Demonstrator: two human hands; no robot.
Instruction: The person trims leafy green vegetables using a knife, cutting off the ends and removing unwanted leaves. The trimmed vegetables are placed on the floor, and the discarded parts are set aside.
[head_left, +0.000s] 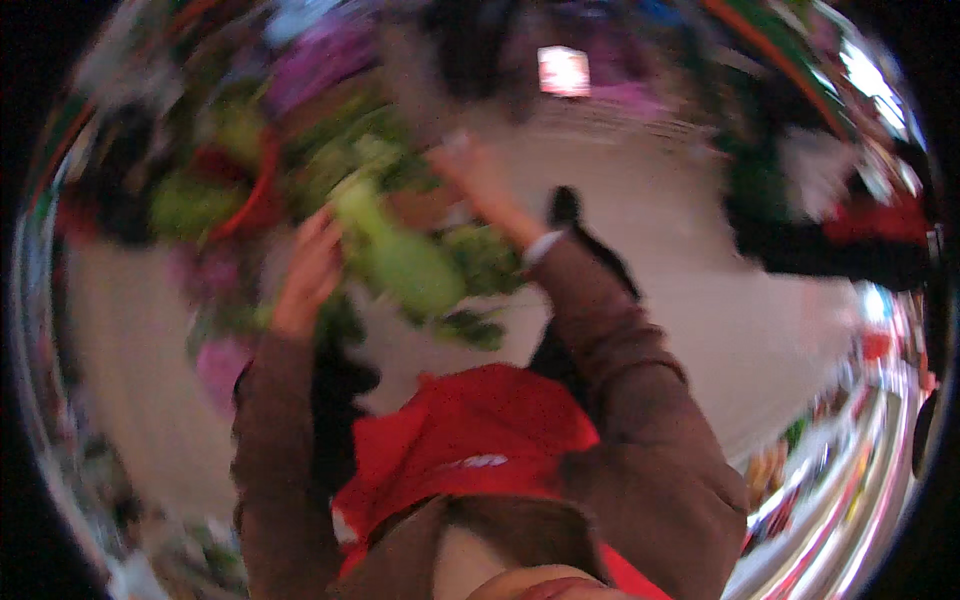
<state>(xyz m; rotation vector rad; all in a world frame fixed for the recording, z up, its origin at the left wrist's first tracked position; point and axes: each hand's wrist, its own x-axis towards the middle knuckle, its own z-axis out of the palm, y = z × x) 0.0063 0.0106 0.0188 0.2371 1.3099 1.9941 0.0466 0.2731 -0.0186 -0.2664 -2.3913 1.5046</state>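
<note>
The picture is badly blurred. A pale green vegetable (409, 259), narrower at its far end, lies slantwise before me. My left hand (309, 262) is against its left side, fingers at the narrow part, and appears to grip it. Dark green leaves (480, 330) show under its near end. Beyond and to the right is my right hand (476, 176), stretched over the heap of leafy greens (311, 169). Its fingers look bent, and a small pale patch shows at their tips; whether it holds anything is too blurred to tell.
A red-rimmed basket (262, 180) with green produce is at the left. Purple bags or crates (322, 60) sit farther back. A person in dark and red clothing (847, 217) is at the right. Shelves of goods (840, 480) run along the lower right, beyond the pale floor (690, 225).
</note>
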